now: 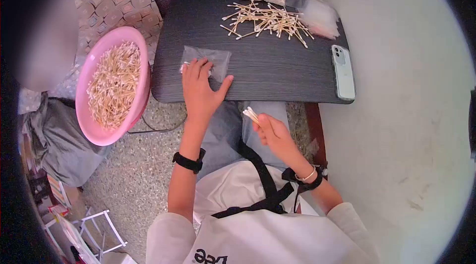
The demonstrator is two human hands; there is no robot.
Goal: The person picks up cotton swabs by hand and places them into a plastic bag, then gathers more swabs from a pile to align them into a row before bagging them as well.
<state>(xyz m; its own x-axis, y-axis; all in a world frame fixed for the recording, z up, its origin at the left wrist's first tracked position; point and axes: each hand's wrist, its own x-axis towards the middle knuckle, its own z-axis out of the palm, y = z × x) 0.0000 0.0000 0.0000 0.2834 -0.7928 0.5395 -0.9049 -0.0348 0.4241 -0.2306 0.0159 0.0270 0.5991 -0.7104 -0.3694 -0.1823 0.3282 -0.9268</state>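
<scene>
Right hand [273, 134] pinching a small bunch of swabs [250, 114] over the lap, left hand [201, 90] spread flat on the flimsy, slippery bag [208, 60] on the table [267, 73]; featherlight, best gripped mid-stick.

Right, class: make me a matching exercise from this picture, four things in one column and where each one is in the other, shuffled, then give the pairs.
Things
1. phone
2. pink bowl
3. clear bag
4. small bunch of swabs

Places
A. pinched in the right hand, below the table edge
B. under the left hand on the table
C. at the table's right edge
D. left of the table, full of swabs

Pairs: 1-C, 2-D, 3-B, 4-A
</scene>
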